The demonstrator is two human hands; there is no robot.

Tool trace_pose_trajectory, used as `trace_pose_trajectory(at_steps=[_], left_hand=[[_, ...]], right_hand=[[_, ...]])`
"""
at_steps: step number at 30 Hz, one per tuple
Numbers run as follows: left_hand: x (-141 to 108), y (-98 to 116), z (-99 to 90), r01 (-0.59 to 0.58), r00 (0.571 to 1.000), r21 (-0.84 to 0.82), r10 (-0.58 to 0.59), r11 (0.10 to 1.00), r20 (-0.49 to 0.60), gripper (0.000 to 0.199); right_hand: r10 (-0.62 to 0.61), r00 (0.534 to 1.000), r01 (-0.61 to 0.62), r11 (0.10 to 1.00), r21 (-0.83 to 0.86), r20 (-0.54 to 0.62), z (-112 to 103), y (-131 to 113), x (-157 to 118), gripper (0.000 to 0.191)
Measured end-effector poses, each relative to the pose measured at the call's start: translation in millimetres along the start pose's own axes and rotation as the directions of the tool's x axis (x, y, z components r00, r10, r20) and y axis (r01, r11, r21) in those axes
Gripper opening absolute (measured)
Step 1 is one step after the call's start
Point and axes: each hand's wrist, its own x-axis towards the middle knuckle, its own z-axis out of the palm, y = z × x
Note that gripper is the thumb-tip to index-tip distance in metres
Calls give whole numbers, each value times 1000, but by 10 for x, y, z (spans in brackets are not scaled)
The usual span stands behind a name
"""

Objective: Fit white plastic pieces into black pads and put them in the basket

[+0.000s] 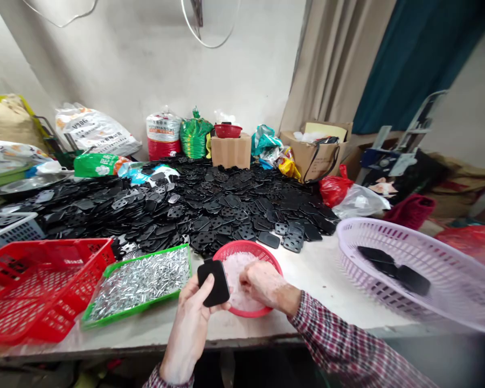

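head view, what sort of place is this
It looks like a small workshop: a big heap of flat black pieces spreads over the table, a green tray holds many small metal pieces, and filled sacks stand by the wall.

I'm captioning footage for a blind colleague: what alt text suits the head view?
A person's left hand holds a black pad while the right hand reaches into a round red basket with pale contents. Nearby are a green tray of metal pins, heaped black pads and a lilac basket.
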Motion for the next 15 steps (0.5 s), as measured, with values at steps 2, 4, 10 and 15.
trace_pose_trajectory(at_steps=[2,4,10,15], left_hand=[[-10,9,13,-5,1000,11,5,1000,21,33],[-21,18,24,-16,999,40,15,999,43,30],[-63,18,117,-40,994,167,23,985,105,29],[-87,10,205,-74,986,274,30,959,162,36]], right_hand=[[-19,999,21,998,52,-42,-61,22,-35,21],[-28,995,45,982,185,-95,-143,28,-65,23],[102,973,154,394,906,-209,-382,-103,-143,23],[84,948,260,359,896,-308,-429,-204,-191,22]])
